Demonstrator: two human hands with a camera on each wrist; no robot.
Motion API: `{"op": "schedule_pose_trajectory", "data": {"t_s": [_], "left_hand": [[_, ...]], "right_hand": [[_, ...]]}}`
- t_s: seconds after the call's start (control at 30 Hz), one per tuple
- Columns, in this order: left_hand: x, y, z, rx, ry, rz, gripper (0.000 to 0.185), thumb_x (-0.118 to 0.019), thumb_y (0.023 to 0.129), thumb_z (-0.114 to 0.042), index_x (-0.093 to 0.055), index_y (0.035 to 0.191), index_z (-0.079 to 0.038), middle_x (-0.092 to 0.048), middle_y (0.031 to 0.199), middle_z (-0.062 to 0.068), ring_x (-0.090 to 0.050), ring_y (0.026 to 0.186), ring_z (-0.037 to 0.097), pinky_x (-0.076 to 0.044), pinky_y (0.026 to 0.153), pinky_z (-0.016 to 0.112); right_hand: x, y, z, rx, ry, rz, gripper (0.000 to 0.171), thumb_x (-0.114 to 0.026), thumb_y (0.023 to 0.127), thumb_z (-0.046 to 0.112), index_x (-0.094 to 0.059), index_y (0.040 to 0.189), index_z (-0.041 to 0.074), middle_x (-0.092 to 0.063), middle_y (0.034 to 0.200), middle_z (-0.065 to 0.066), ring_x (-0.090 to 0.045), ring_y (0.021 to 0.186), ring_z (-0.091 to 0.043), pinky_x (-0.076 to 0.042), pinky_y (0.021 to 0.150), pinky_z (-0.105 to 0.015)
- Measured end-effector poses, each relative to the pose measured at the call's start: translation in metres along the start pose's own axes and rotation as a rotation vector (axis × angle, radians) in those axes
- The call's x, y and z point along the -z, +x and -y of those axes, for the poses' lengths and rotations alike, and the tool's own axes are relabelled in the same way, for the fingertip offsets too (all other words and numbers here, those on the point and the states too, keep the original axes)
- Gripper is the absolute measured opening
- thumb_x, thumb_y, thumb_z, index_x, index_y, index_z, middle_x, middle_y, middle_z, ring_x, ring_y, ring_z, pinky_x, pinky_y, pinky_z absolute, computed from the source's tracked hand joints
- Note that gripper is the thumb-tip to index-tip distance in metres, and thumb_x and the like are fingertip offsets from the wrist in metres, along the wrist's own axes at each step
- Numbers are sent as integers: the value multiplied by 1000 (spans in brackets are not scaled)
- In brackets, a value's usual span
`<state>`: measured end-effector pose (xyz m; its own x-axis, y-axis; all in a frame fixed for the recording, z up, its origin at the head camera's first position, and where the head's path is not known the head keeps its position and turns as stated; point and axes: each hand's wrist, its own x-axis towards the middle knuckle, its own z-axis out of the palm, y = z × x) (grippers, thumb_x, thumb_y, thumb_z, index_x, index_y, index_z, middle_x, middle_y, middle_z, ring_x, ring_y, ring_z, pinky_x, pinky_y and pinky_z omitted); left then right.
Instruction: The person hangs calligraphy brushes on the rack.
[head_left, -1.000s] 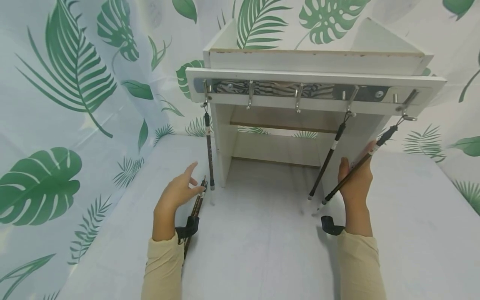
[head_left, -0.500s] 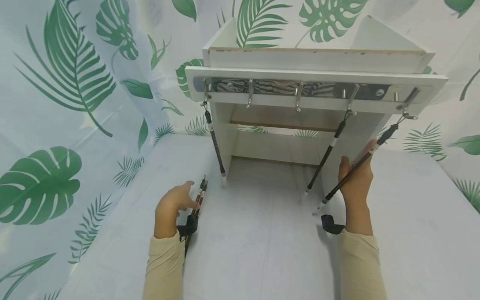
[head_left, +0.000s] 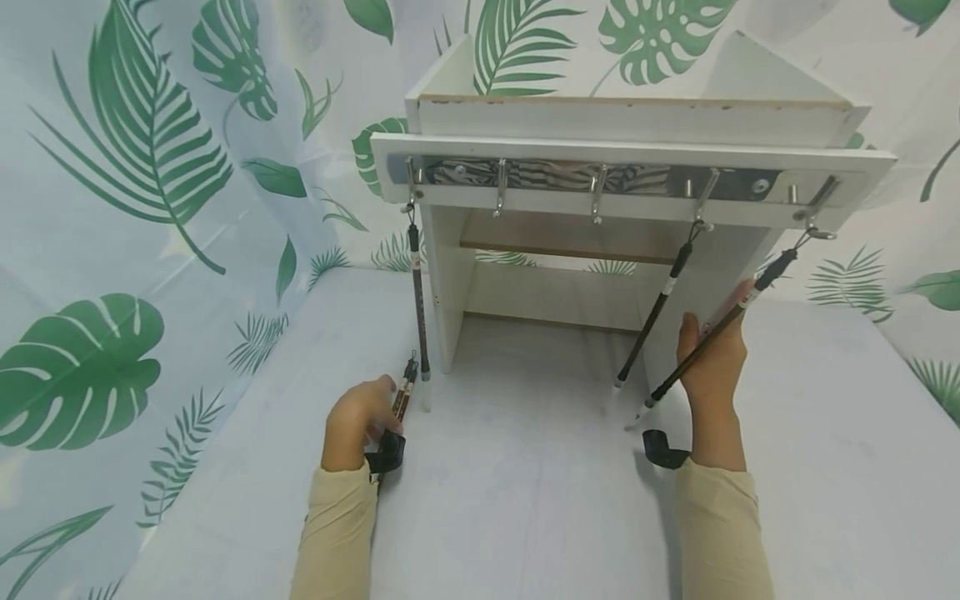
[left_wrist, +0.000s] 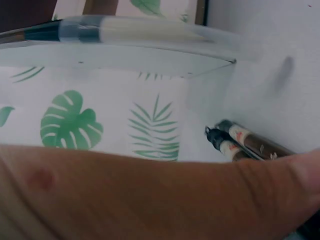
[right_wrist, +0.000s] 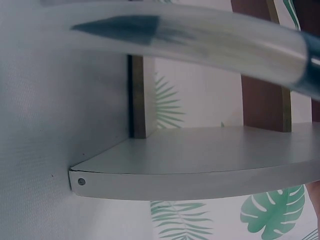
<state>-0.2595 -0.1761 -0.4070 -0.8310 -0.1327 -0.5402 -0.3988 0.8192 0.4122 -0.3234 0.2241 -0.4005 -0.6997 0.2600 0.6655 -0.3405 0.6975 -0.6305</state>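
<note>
In the head view, three capped calligraphy brushes hang by cord loops from metal hooks on a white rack [head_left: 637, 125]: one brush [head_left: 418, 292] at the left, another [head_left: 663, 300] toward the right, and a third [head_left: 723, 325] at the far right. My left hand [head_left: 362, 421] bends over a pair of dark calligraphy brushes [head_left: 406, 387] lying on the table, its thumb across them. The other fingers are mostly hidden. Their looped ends [left_wrist: 220, 135] show beyond my thumb in the left wrist view. My right hand [head_left: 712, 367] holds the rack's right side panel [right_wrist: 195, 155], behind the far-right brush.
Two middle hooks [head_left: 500, 192] carry nothing. The rack stands on a pale table surface [head_left: 525, 483], with a leaf-printed cloth [head_left: 247, 217] behind and to the left. Clear brush caps hang close in front of both wrist cameras.
My left hand came down from beside the hanging left brush onto the lying brushes, which shifted slightly right. The left hanging brush swung right and back. My right hand stays put.
</note>
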Motion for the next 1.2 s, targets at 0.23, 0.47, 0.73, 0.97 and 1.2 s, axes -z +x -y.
{"op": "schedule_pose_trajectory", "data": {"t_s": [0.23, 0.47, 0.73, 0.97, 1.2], "left_hand": [[-4, 4, -1, 13, 12, -12, 71, -76, 71, -7, -40, 132, -4, -60, 86, 14, -63, 63, 22, -50, 51, 30], [-3, 2, -2, -4, 7, -21, 67, -75, 72, -6, -42, 130, -1, -60, 88, 14, -62, 64, 22, -51, 52, 30], [2, -4, 3, -90, -4, -54, 65, -71, 74, -3, -38, 131, -3, -59, 92, 17, -62, 61, 21, -51, 51, 28], [13, -15, 2, -144, 12, -104, 63, -68, 79, -6, -35, 132, -8, -60, 84, 13, -60, 59, 19, -50, 52, 29], [26, -32, 1, -227, 41, -240, 58, -63, 82, -8, -33, 132, -7, -59, 84, 9, -54, 61, 17, -41, 50, 26]], "right_hand": [[1, 1, 0, -17, -10, 12, 63, -40, 94, 25, -4, 145, 18, -43, 134, -27, -47, 115, -48, -39, 89, -60], [2, 1, 2, -33, -20, 21, 63, -39, 95, 25, -1, 145, 20, -41, 133, -29, -46, 115, -49, -38, 90, -61], [1, 0, 1, -18, -16, 14, 63, -39, 95, 25, -2, 145, 22, -42, 133, -30, -47, 115, -49, -39, 89, -61], [1, 1, 1, -23, -23, 13, 63, -39, 95, 27, -2, 145, 21, -42, 133, -28, -47, 115, -49, -39, 90, -61], [1, 1, 0, -39, -26, 18, 64, -40, 94, 26, -1, 145, 19, -42, 133, -28, -47, 115, -49, -39, 90, -61]]}}
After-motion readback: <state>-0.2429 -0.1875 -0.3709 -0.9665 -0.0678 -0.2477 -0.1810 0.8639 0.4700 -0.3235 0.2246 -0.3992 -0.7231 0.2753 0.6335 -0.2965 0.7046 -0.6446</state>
